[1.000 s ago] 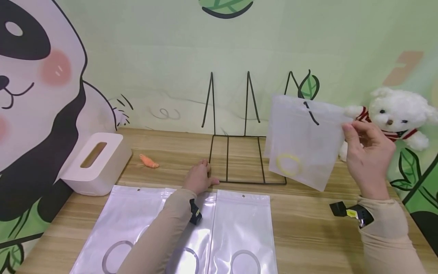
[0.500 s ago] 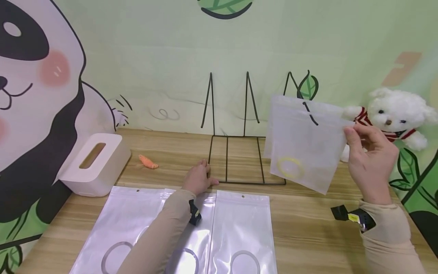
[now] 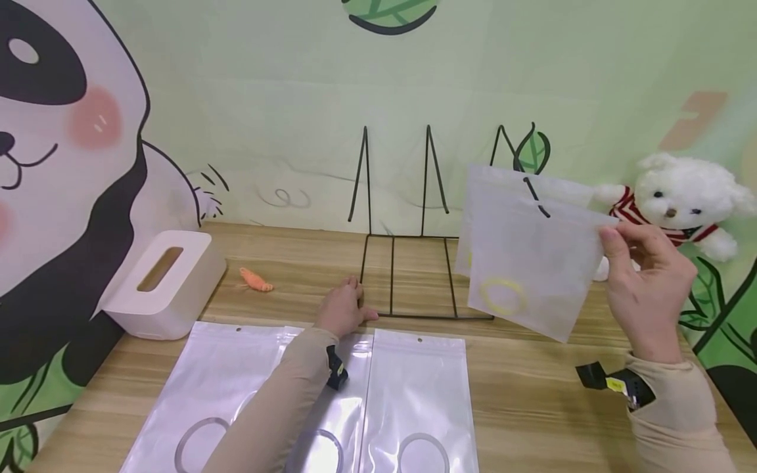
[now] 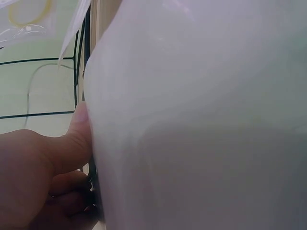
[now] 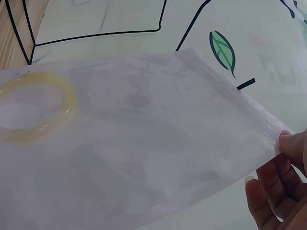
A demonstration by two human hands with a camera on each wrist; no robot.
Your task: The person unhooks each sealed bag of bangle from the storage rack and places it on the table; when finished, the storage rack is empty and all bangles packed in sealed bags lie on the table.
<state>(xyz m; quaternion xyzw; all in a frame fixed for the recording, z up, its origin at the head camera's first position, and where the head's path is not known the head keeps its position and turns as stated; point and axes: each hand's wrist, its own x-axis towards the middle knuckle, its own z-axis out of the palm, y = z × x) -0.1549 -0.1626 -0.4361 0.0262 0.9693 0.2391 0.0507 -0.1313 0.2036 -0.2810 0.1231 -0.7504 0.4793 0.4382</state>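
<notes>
A black wire rack with upright hooks stands on the wooden table. My left hand grips the front left corner of its base, thumb along the front bar. From the right hook hangs a frosted white zip bag with a yellow ring inside. My right hand pinches that bag's upper right corner between thumb and fingers. Behind it, mostly hidden, another white bag hangs on the same hook. In the right wrist view, the hook's black tip pokes out at the bag's top edge.
Several white zip bags with rings lie flat in front of the rack. A tissue box stands at the left, an orange shrimp-like toy beside it. A white teddy bear sits at the right, near my right hand.
My right hand has moved slightly right and down, drawing the front bag's corner with it. More of the bag behind shows at its right. The left hand stays put.
</notes>
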